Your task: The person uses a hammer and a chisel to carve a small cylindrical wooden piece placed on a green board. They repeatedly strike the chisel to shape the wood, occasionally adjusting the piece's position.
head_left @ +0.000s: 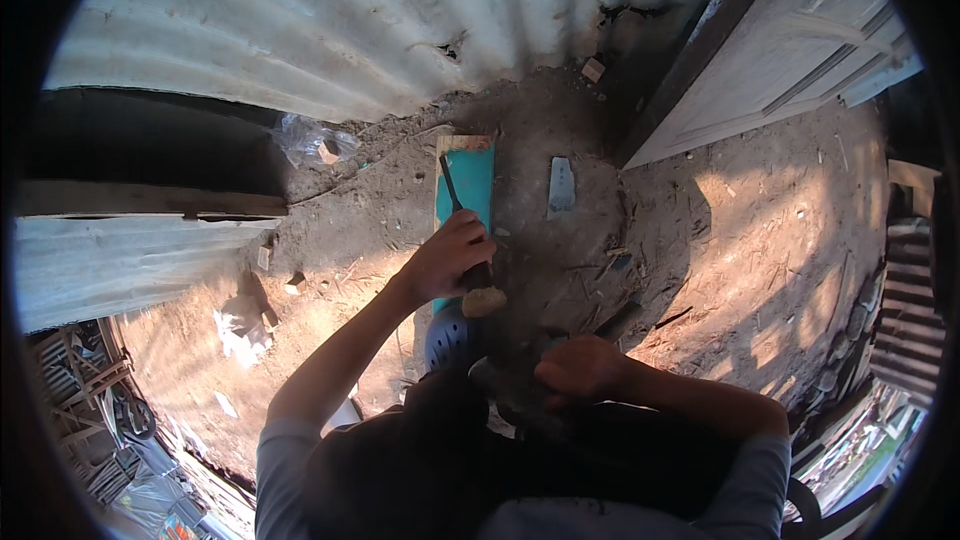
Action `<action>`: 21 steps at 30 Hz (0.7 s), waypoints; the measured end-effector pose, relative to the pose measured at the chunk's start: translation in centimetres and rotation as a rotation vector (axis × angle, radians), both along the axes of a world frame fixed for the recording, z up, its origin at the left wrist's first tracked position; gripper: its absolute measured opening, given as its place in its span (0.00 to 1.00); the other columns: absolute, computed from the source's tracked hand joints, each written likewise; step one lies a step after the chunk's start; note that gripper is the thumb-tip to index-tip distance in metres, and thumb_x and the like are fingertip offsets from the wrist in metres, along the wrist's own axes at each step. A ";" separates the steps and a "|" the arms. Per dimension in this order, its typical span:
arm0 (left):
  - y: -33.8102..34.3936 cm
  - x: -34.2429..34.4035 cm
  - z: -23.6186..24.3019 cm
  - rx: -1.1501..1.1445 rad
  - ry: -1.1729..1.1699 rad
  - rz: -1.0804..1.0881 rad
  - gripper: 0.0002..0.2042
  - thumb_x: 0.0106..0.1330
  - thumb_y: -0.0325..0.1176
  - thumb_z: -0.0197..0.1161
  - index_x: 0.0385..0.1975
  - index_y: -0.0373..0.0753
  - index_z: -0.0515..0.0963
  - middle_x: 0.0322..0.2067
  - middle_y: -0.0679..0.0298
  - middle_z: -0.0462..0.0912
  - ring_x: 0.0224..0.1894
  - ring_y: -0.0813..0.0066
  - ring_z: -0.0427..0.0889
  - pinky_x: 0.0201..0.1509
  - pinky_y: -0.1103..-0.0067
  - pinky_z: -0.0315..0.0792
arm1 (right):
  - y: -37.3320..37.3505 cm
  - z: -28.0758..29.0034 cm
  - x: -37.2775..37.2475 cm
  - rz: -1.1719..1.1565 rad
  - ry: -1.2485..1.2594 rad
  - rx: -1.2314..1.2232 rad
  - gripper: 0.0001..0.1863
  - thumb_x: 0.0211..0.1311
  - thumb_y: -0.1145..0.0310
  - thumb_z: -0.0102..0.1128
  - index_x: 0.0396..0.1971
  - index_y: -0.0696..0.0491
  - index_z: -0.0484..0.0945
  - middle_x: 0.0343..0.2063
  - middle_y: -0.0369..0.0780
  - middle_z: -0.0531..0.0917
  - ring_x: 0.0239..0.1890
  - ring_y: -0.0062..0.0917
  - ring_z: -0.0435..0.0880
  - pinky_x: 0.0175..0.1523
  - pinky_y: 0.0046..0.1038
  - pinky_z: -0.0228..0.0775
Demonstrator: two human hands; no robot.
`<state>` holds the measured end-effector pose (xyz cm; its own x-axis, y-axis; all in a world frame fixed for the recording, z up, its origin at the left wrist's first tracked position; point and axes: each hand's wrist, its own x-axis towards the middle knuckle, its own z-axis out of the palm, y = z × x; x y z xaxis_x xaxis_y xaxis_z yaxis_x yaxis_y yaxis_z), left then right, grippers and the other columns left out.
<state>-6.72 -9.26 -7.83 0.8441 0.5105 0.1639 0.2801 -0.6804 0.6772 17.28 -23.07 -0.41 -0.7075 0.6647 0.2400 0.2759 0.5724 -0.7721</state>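
My left hand point(455, 255) is closed round a chisel, its dark metal blade point(449, 180) slanting away over a teal-painted board point(468, 175). The chisel's battered, tan butt end point(484, 302) sticks out on the near side of the fist. The board lies lengthwise on the ground, and a grey-blue clog point(446, 342) on a foot rests at its near end. To the right, my right hand point(582, 370) is a blurred fist low in front of my body. A dark cylindrical piece point(617, 321) shows just beyond it; whether the fist holds that piece cannot be told.
A pale flat piece point(561, 188) lies on the dirt right of the board. Corrugated metal sheeting point(330, 30) rises ahead, and a panelled wooden door point(760, 70) leans at the right. Wood scraps point(295, 283) and white crumpled material point(241, 328) lie to the left.
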 end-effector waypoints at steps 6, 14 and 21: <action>-0.5 0.7 0.4 -0.104 -0.065 0.038 0.12 0.37 0.27 0.69 0.22 0.42 0.73 0.28 0.62 0.70 0.40 0.58 0.69 0.51 0.68 0.66 | 0.8 0.0 0.2 -0.063 -0.068 -0.076 0.17 0.53 0.55 0.63 0.31 0.52 0.71 0.22 0.38 0.74 0.22 0.31 0.79 0.24 0.33 0.69; -0.3 2.0 1.3 -0.074 -0.164 0.097 0.12 0.42 0.27 0.68 0.24 0.41 0.71 0.27 0.63 0.70 0.38 0.59 0.69 0.43 0.70 0.65 | 2.4 0.8 0.5 -0.127 -0.016 -0.076 0.16 0.52 0.58 0.65 0.33 0.53 0.72 0.22 0.39 0.77 0.22 0.32 0.80 0.26 0.33 0.72; 0.2 2.7 0.7 -0.120 -0.123 0.149 0.09 0.43 0.26 0.67 0.23 0.43 0.75 0.29 0.66 0.74 0.38 0.63 0.71 0.43 0.72 0.65 | 3.4 1.6 1.4 -0.169 -0.106 -0.192 0.16 0.51 0.65 0.64 0.38 0.55 0.73 0.23 0.43 0.78 0.26 0.38 0.81 0.31 0.38 0.73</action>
